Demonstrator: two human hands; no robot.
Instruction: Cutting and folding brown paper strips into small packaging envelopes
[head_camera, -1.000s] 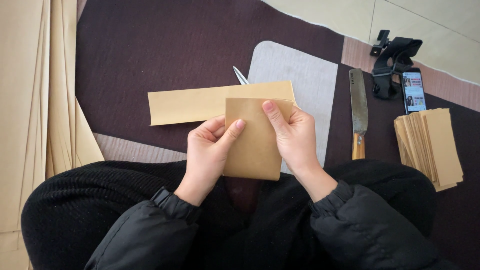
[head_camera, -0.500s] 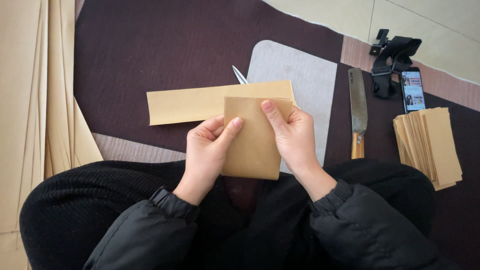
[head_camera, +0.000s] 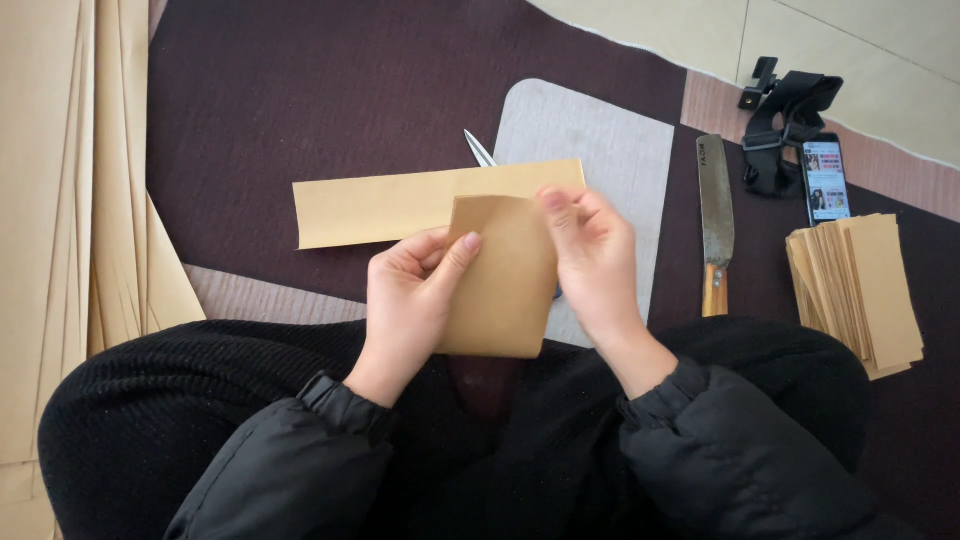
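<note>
Against the frame from half a second back, we find the folded brown paper piece (head_camera: 500, 280) in much the same place above our lap, though our right fingers now curl over its top right corner instead of lying flat. Going left to right: a stack of large tan sheets (head_camera: 60, 200) fills the left edge. Our left hand (head_camera: 415, 295) pinches the piece's left side, thumb on its face, fingers closed behind. Our right hand (head_camera: 595, 265) grips the right edge (fingertips bent over the top). Behind lies a long tan strip (head_camera: 400, 205), with scissor tips (head_camera: 480, 150) showing beside a grey mat (head_camera: 600, 140). Then come a cleaver (head_camera: 714, 220), a pile of folded pieces (head_camera: 860, 290) and a phone (head_camera: 826, 180). Bare dark rug (head_camera: 300, 90) lies open beyond the strip.
</note>
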